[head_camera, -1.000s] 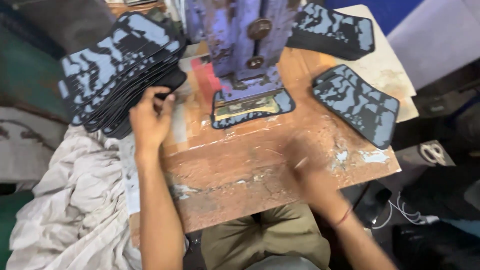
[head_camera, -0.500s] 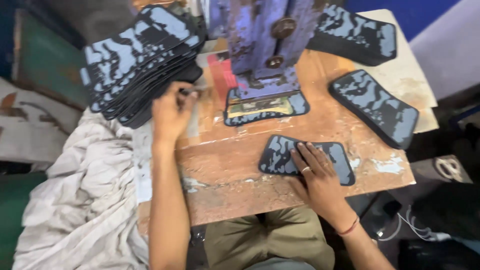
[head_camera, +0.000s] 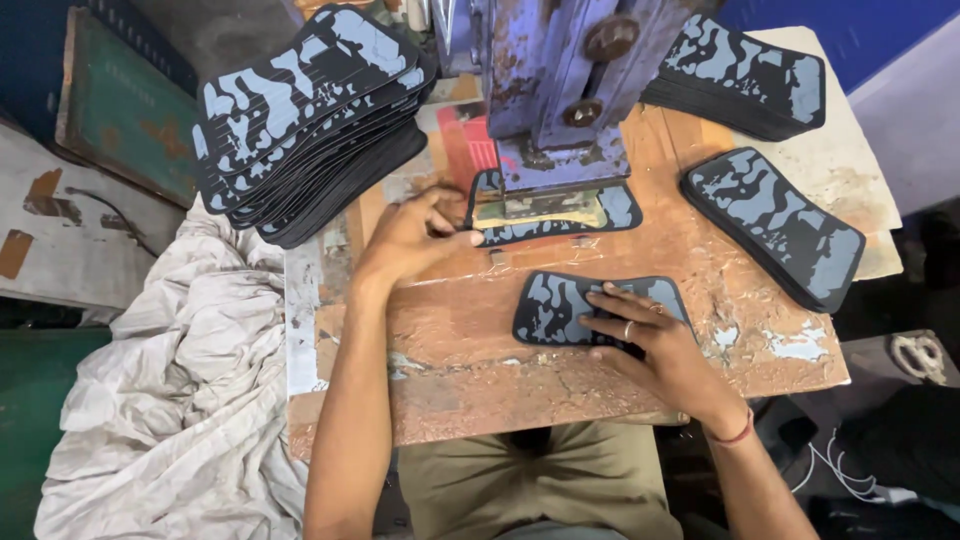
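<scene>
Camouflage-printed rubber sole pieces, black with pale blue-grey blotches, fill the head view. One loose sole piece (head_camera: 560, 305) lies flat on the worn wooden counter (head_camera: 470, 370), near its front edge. The right hand (head_camera: 655, 345) rests on the right part of this piece, palm down, its fingers (head_camera: 610, 315) spread and flat on the surface; a ring shows on one finger and a thin red band circles the wrist.

Just behind it, another sole piece (head_camera: 615, 205) sits under the foot of a blue-painted metal press (head_camera: 560, 90), with only its edges showing around the press base. The left hand (head_camera: 410, 235) reaches to the left end of that piece, its fingers (head_camera: 450, 240) pressed together at the edge; whether they pinch the rubber or only touch it I cannot tell.

At the counter's far left leans a tall stack of sole pieces (head_camera: 300, 110), fanned out. Two smaller stacks lie to the right: one far-right stack (head_camera: 745, 75) at the back corner, and one near-right stack (head_camera: 775, 220) closer in. A crumpled white cloth (head_camera: 180, 400) hangs beside the counter on the left. Olive trousers (head_camera: 540, 485) show below the counter's front edge.
</scene>
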